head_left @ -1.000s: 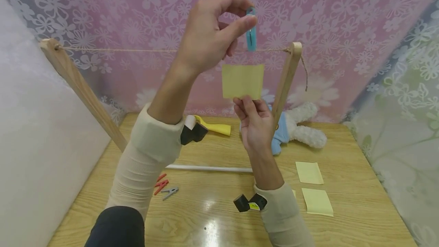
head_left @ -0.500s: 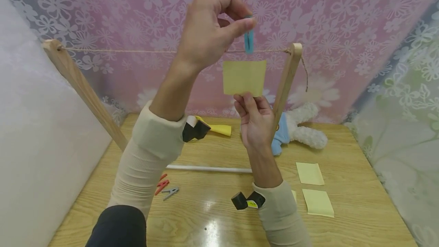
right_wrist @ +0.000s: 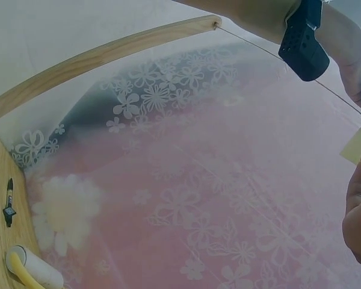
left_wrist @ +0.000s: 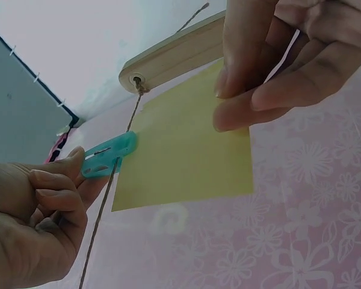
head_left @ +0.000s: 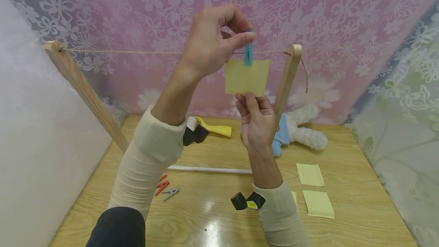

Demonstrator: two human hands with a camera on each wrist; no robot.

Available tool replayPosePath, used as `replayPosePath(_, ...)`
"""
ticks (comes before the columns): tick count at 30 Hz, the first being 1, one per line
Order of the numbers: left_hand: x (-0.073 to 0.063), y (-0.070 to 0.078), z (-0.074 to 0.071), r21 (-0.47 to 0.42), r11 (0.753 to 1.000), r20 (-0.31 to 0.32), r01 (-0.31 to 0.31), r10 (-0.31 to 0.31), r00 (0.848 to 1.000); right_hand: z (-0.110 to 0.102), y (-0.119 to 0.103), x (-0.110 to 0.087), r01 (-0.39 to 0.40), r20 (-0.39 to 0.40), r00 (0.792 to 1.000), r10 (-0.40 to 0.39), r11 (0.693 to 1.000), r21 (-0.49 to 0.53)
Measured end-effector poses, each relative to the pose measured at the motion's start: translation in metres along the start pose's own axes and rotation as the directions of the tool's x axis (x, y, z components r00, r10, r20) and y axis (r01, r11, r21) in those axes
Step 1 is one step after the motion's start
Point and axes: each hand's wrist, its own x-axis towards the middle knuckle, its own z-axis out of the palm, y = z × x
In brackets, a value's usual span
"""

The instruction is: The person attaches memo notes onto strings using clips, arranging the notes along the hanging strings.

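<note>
Between thumb and fingers my left hand (head_left: 214, 43) pinches a blue clothespin (head_left: 248, 55) at its upper end. The clothespin's lower end overlaps the top edge of a yellow paper note (head_left: 245, 79), at the level of the twine (head_left: 137, 52). In the left wrist view the clothespin (left_wrist: 111, 153) straddles the twine (left_wrist: 102, 211), its tip meeting the edge of the note (left_wrist: 186, 150). From below, my right hand (head_left: 257, 125) holds the note's bottom edge between thumb and fingers. The right wrist view catches only a corner of the note (right_wrist: 356, 144).
Wooden posts (head_left: 288, 79) carry the twine. On the table (head_left: 192, 220) lie red clothespins (head_left: 162, 187), a grey clothespin (head_left: 170, 193), yellow notes (head_left: 318, 203) and a white rod (head_left: 209, 169). Behind are a plush toy (head_left: 308, 138) and a yellow object (head_left: 219, 129).
My left hand has moved down with the clothespin, from above the note onto its top edge. My right hand has raised the note slightly and shifted it a little right.
</note>
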Motion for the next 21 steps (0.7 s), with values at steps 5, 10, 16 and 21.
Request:
replayPosePath(5, -0.0004, -0.0013, 0.0013, 0.011, 1.000, 0.007, -0.008, 0.008, 1.000, 0.0022, -0.0011, 0.0002, -0.001, -0.013, 1.000, 0.001, 1.000, 0.011)
replayPosePath(10, -0.0009, -0.0030, 0.0019, 0.015, 1.000, 0.009, -0.019, 0.019, 1.000, 0.0028, -0.0008, 0.0001, 0.004, -0.040, 0.999, -0.003, 1.000, 0.005)
replayPosePath(16, -0.0024, -0.0029, 0.0019, 0.019, 1.000, 0.028, 0.003, -0.003, 1.000, 0.0033, -0.0002, 0.0001, 0.012, -0.059, 0.998, -0.011, 1.000, 0.016)
replayPosePath(21, -0.0045, -0.0030, 0.0017, 0.054, 0.998, 0.060, 0.035, -0.038, 0.997, 0.0037, 0.0002, 0.0000, 0.018, -0.052, 0.998, -0.017, 1.000, 0.010)
